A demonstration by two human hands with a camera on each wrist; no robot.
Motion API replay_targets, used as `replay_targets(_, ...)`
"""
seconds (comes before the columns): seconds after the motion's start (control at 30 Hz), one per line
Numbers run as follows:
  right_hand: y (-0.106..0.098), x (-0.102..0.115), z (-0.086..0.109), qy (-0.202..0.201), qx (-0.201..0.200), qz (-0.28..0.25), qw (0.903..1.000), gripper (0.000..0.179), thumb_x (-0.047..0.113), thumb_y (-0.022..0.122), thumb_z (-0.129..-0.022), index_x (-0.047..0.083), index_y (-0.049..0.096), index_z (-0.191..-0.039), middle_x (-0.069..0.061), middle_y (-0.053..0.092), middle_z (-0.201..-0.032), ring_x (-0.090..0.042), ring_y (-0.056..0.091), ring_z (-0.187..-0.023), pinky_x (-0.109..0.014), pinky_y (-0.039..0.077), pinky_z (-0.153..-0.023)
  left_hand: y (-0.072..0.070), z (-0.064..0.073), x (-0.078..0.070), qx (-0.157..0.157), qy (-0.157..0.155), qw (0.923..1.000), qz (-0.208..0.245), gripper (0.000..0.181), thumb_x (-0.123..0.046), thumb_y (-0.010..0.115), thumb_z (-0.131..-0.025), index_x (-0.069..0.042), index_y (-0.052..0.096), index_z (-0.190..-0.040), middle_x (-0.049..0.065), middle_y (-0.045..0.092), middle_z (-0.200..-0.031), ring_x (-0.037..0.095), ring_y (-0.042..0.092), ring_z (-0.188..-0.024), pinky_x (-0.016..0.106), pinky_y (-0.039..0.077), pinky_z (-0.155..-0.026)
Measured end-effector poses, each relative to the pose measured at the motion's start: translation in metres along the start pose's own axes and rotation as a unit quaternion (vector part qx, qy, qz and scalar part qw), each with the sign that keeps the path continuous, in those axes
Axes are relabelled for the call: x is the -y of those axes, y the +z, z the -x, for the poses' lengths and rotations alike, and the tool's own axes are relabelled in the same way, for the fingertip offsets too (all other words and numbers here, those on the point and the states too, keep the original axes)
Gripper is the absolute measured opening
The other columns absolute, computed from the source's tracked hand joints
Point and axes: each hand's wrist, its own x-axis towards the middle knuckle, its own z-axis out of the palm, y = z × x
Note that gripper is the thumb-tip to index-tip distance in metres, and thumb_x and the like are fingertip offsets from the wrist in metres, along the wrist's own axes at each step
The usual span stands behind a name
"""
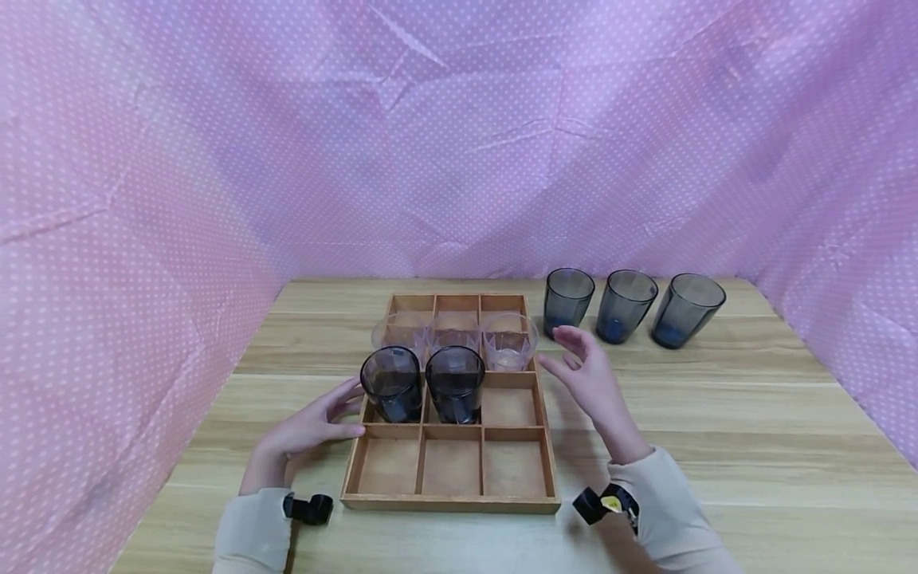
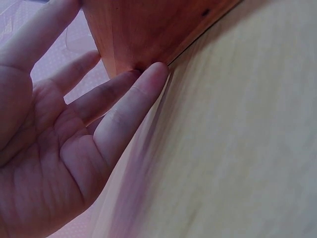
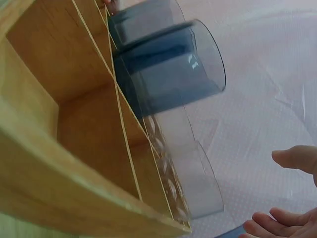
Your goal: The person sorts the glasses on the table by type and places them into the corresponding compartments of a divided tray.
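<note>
A compartmented wooden tray (image 1: 450,504) lies on the table. My left hand (image 1: 311,426) rests against its left side with fingers spread; in the left wrist view those fingertips (image 2: 154,74) touch the tray's outer wall (image 2: 143,34). My right hand (image 1: 591,383) hovers at the tray's right edge, thumb and fingers apart, holding nothing. Two dark grey glasses stand in one row of the tray, a left one (image 1: 392,384) and a middle one (image 1: 456,384). Behind them sit three clear glasses; the right one (image 1: 510,343) is nearest my right hand.
Three more dark glasses stand at the back right of the table: one (image 1: 568,303) just beyond my right fingers, a second (image 1: 627,307) and a tilted-looking third (image 1: 687,311). Pink dotted cloth (image 1: 459,159) hangs behind and at both sides of the wooden table (image 1: 717,446).
</note>
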Motion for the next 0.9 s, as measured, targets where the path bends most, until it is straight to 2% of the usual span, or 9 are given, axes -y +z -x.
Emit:
replay_targets(0.27, -0.013, -0.004, -0.002, 0.015, -0.029, -0.001, 0.9995, 0.059, 0.006, 0.064, -0.092, -0.009, 0.033, -0.14, -0.027, 0.042, -0.145, -0.035, 0.038, -0.14, -0.048, 0.029, -0.118, 0.0, 0.001, 0.0, -0.001, -0.001, 1.0, -0.004, 0.088, -0.015, 0.066, -0.091, -0.002, 0.006, -0.155, 0.035, 0.014, -0.155, 0.057, 0.02, -0.139, 0.063, 0.027, -0.112)
replay_targets(0.37, -0.017, -0.005, -0.003, 0.021, -0.04, 0.0, 0.999, 0.059, 0.005, 0.063, -0.093, -0.009, 0.032, -0.141, -0.027, 0.041, -0.145, -0.035, 0.037, -0.14, -0.047, 0.029, -0.118, 0.0, 0.001, -0.001, -0.003, -0.001, 1.0, -0.009, 0.087, -0.015, 0.066, -0.091, -0.002, 0.008, -0.155, 0.035, 0.017, -0.155, 0.056, 0.022, -0.14, 0.043, 0.036, -0.112)
replay_targets(0.43, -0.019, -0.005, -0.006, 0.023, -0.048, -0.001, 0.9986, 0.06, 0.004, 0.063, -0.092, -0.01, 0.031, -0.142, -0.028, 0.041, -0.145, -0.035, 0.036, -0.141, -0.046, 0.029, -0.119, 0.0, 0.001, -0.001, -0.005, -0.001, 0.9999, -0.012, 0.087, -0.015, 0.066, -0.091, -0.002, 0.008, -0.155, 0.034, 0.018, -0.155, 0.055, 0.023, -0.14, 0.028, 0.038, -0.108)
replay_targets(0.5, -0.021, -0.005, -0.009, 0.024, -0.059, 0.004, 0.998, 0.062, 0.005, 0.063, -0.092, -0.01, 0.03, -0.142, -0.027, 0.04, -0.146, -0.034, 0.036, -0.141, -0.045, 0.029, -0.119, -0.001, 0.001, -0.001, -0.006, -0.001, 0.9999, -0.014, 0.087, -0.015, 0.066, -0.091, -0.002, 0.009, -0.155, 0.034, 0.019, -0.155, 0.055, 0.023, -0.14, 0.025, 0.038, -0.107)
replay_targets(0.6, -0.022, -0.006, -0.015, 0.026, -0.074, 0.019, 0.9967, 0.065, 0.009, 0.065, -0.092, -0.009, 0.029, -0.144, -0.026, 0.039, -0.148, -0.034, 0.035, -0.142, -0.043, 0.029, -0.119, -0.002, 0.0, -0.001, -0.006, 0.0, 0.9999, -0.016, 0.087, -0.015, 0.066, -0.091, -0.001, 0.009, -0.155, 0.035, 0.019, -0.154, 0.055, 0.023, -0.139, 0.042, 0.036, -0.112)
replay_targets(0.7, -0.024, -0.009, -0.023, 0.028, -0.086, 0.045, 0.9949, 0.069, 0.012, 0.066, -0.092, -0.008, 0.028, -0.145, -0.026, 0.038, -0.149, -0.035, 0.035, -0.142, -0.042, 0.03, -0.119, -0.003, -0.001, 0.0, -0.005, 0.0, 0.9998, -0.019, 0.087, -0.015, 0.066, -0.091, 0.0, 0.008, -0.155, 0.036, 0.019, -0.154, 0.056, 0.024, -0.139, 0.061, 0.028, -0.111)
replay_targets(0.9, -0.023, -0.022, -0.042, 0.016, -0.107, 0.106, 0.9884, 0.074, 0.016, 0.068, -0.09, -0.009, 0.027, -0.147, -0.027, 0.037, -0.15, -0.038, 0.037, -0.141, -0.043, 0.032, -0.118, -0.006, -0.002, 0.0, -0.004, -0.001, 0.9999, -0.016, 0.087, -0.015, 0.066, -0.091, 0.0, 0.008, -0.155, 0.036, 0.018, -0.154, 0.056, 0.023, -0.139, 0.065, 0.026, -0.111)
